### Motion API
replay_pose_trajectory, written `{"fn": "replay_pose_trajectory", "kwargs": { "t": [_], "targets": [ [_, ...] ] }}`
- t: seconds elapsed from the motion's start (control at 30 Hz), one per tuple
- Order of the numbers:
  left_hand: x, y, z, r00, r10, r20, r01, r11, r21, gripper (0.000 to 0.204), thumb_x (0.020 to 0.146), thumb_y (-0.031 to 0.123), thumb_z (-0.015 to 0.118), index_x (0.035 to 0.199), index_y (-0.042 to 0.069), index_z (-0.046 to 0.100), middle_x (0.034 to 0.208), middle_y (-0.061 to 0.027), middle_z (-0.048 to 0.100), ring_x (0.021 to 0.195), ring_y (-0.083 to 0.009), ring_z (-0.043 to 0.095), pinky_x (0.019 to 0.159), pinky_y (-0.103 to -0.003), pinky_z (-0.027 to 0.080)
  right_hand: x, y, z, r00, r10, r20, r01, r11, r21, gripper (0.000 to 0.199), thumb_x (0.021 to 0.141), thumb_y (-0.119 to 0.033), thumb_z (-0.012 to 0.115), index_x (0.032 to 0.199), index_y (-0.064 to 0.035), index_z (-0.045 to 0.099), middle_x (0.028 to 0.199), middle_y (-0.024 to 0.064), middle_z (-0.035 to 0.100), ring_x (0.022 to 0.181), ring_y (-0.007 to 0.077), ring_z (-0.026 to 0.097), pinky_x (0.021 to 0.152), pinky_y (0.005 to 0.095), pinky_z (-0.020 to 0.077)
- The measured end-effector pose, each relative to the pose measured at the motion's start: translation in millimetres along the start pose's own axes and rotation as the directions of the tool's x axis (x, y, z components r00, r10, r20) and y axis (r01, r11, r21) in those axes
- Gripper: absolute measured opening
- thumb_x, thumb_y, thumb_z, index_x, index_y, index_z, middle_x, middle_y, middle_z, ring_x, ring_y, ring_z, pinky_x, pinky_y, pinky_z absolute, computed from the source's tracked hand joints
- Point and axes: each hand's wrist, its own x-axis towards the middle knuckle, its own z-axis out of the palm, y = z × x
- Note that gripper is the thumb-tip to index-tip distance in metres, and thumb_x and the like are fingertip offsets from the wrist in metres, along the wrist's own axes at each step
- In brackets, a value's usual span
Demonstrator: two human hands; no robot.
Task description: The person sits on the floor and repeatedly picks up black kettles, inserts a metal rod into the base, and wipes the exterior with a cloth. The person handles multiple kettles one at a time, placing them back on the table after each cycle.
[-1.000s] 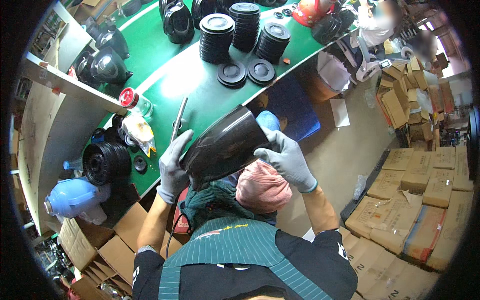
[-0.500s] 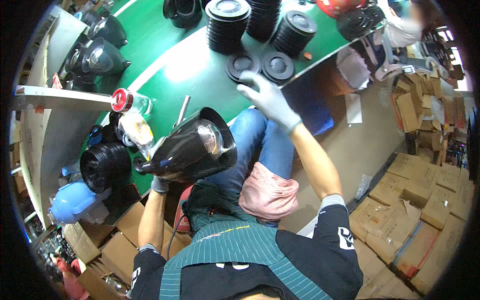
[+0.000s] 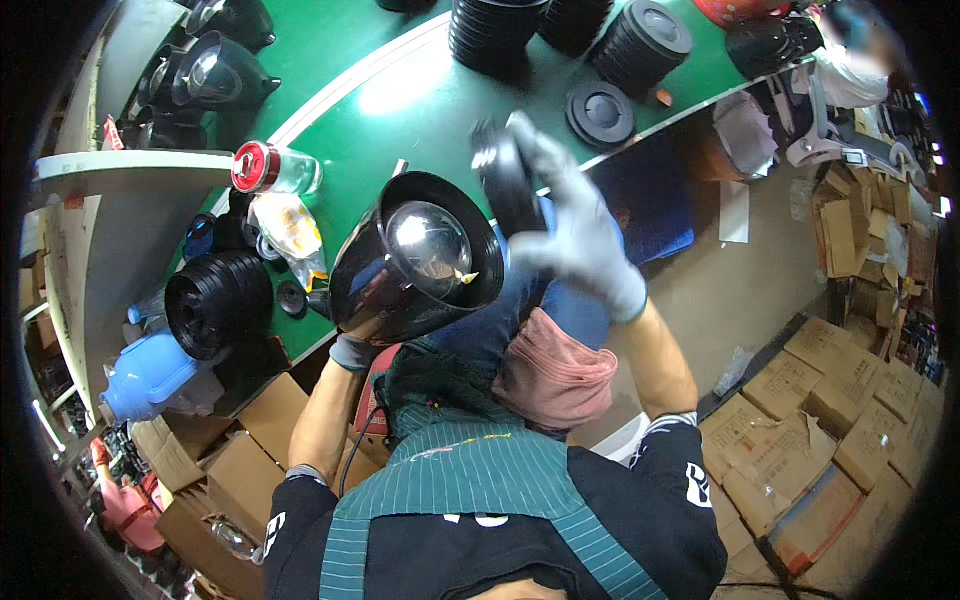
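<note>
My left hand [image 3: 352, 352], in a grey glove, supports a glossy black tapered housing [image 3: 352, 285] from below; most of its fingers are hidden behind it. The housing's wide mouth tilts up toward me and shows a shiny domed metal part [image 3: 428, 245] inside. In my gloved right hand [image 3: 585, 245], smeared by motion, is a round black disc [image 3: 508, 185] held on edge between thumb and fingers. The disc is just right of the housing's rim, apart from it. Another flat black disc [image 3: 600, 115] lies on the green table [image 3: 360, 130] beyond my right hand.
Stacks of black discs [image 3: 645, 45] stand at the far side. A red-lidded jar [image 3: 300, 172], a plastic bag [image 3: 288, 228] and a black ribbed stack [image 3: 215, 300] are at left, below more dark housings [image 3: 215, 75]. Cardboard boxes [image 3: 760, 450] lie at right; a person [image 3: 855, 65] sits beyond.
My right hand has drawn back toward me from the table with one of the two flat discs. My left hand has turned the housing's mouth upward. The view has shifted slightly.
</note>
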Motion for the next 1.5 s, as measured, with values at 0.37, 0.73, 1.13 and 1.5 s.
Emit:
{"fn": "replay_pose_trajectory", "kwargs": {
  "t": [0.37,0.73,1.13,1.5],
  "targets": [
    [-8,41,-9,0.942,-0.122,0.313,0.209,0.943,-0.26,0.083,0.086,0.032,0.089,0.157,0.011,0.053,0.161,-0.0094,0.055,0.147,-0.0279,0.051,0.128,-0.046,0.035,-106,-42,5,0.951,-0.3,0.081,0.307,0.946,-0.101,0.12,0.06,-0.066,0.093,0.161,-0.016,0.051,0.164,0.0303,0.036,0.147,0.0505,0.041,0.124,0.0572,0.0295],
    [-9,75,-2,0.891,-0.098,0.443,0.298,0.863,-0.409,0.084,0.084,0.027,0.092,0.157,0.009,0.054,0.159,-0.0101,0.057,0.145,-0.0263,0.054,0.125,-0.045,0.04,-169,-66,-1,0.953,-0.268,-0.139,0.274,0.962,0.021,0.119,0.069,-0.07,0.09,0.167,-0.0192,0.046,0.164,0.0337,0.041,0.149,0.051,0.046,0.12,0.0574,0.0368],
    [-23,65,3,0.871,-0.117,0.478,0.32,0.873,-0.369,0.077,0.085,0.011,0.09,0.154,0.006,0.057,0.155,-0.0111,0.061,0.136,-0.0236,0.06,0.119,-0.043,0.048,-180,-87,-1,0.92,-0.391,-0.036,0.37,0.894,-0.254,0.126,0.055,-0.061,0.099,0.165,-0.0297,0.046,0.164,0.0354,0.038,0.144,0.0552,0.045,0.116,0.06,0.0397],
    [-16,54,15,0.887,0.091,0.453,0.139,0.882,-0.451,0.07,0.097,0.025,0.08,0.157,0.006,0.051,0.155,-0.0136,0.06,0.138,-0.0248,0.059,0.117,-0.044,0.05,-177,-102,-11,0.963,-0.264,0.061,0.267,0.962,-0.06,0.107,0.068,-0.038,0.101,0.158,-0.0139,0.047,0.173,0.034,0.023,0.156,0.0505,0.035,0.126,0.0537,0.03]
  ]
}}
